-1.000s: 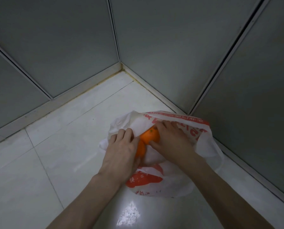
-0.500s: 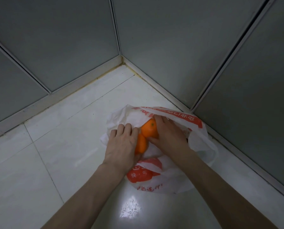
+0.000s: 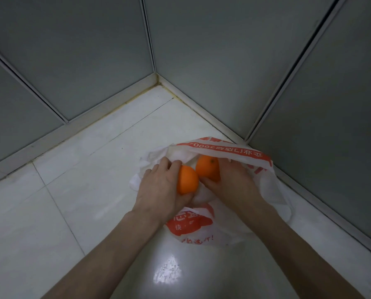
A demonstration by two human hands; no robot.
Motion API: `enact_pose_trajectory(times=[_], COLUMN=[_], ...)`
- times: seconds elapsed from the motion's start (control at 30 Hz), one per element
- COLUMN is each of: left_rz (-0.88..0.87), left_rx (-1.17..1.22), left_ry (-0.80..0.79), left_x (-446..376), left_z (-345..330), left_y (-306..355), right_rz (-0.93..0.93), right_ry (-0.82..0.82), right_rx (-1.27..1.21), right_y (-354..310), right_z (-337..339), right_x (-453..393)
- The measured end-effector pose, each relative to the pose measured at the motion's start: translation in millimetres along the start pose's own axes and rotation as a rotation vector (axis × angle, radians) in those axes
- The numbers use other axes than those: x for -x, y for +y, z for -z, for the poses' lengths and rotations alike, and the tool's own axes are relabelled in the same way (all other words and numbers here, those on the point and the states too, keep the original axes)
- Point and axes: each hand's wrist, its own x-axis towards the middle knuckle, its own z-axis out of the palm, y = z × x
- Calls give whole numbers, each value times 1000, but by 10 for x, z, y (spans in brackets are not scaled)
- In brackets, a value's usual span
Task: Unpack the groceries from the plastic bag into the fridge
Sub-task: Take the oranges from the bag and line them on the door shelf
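We see two oranges at the open mouth of a white plastic bag printed with red panels and lettering. The left orange sits in the left hand, whose fingers curl over its far side while the thumb closes under its near side, so this hand grasps the fruit. The right orange, with its stem dimple turned up, lies just beside the first, the two fruits touching or nearly so. The right hand wraps it from the right: the thumb crosses its lower front and the fingers reach behind it under the bag's upper lip, where we lose sight of their tips. This hand too grasps its fruit.

The bag lies crumpled on a glossy white tiled floor, its red-striped rim lifted over the right orange and its lower printed panel folded beneath our wrists. Both oranges are partly above the bag's opening, not deep inside it. Whether anything else remains in the bag we cannot tell.

A bright reflection of a lamp shows on the tile between the forearms. The bag sits near a corner where grey panelled walls with pale frames meet the floor along a light baseboard.
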Motion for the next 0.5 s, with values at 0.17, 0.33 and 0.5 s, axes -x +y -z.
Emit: enact_pose_trajectory(times=[0.17,0.33,0.5], left_rz=[5,16,-26], left_rx=[69,204,229], left_ry=[15,-1,10], left_x=[149,303,428], left_z=[198,272,371], left_y=[66,84,104], right_rz=[-1,-52,-36], right_ry=[77,95,129], right_rx=[-47,-67,-96], right_y=[-146,-228,-263], right_z=[225,419,602], right_x=[297,580,776])
